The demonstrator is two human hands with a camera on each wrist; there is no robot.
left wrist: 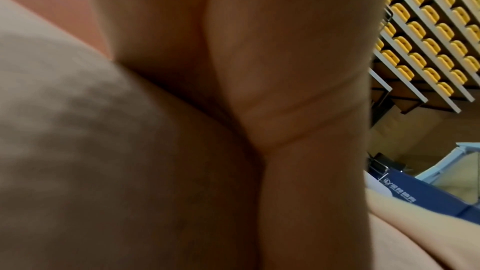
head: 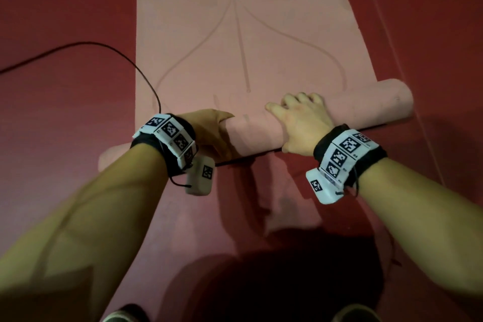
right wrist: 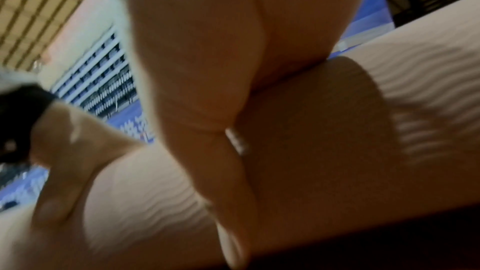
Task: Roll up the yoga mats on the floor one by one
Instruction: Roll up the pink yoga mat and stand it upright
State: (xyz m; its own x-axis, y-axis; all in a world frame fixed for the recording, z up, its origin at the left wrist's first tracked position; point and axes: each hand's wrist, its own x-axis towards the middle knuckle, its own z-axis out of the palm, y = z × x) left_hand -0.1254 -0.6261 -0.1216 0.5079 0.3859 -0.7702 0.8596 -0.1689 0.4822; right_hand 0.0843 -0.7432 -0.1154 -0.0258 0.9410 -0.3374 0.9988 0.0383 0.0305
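A pink yoga mat (head: 261,21) lies flat on the red floor, running away from me. Its near end is wound into a thick roll (head: 366,110) lying crosswise and slanted, the right end farther away. My left hand (head: 209,128) grips the roll left of its middle, fingers wrapped over the top. My right hand (head: 300,117) sits on the roll to the right, fingers curled over its far side, thumb stretched left. The left wrist view shows my palm (left wrist: 285,69) against the roll (left wrist: 78,130). In the right wrist view my palm (right wrist: 207,48) presses the ribbed roll (right wrist: 389,130).
A black cable (head: 104,46) loops over the red floor (head: 52,8) and onto the mat's left edge. My shoes (head: 125,314) show at the bottom edge. Rows of yellow seats (left wrist: 428,28) stand far behind.
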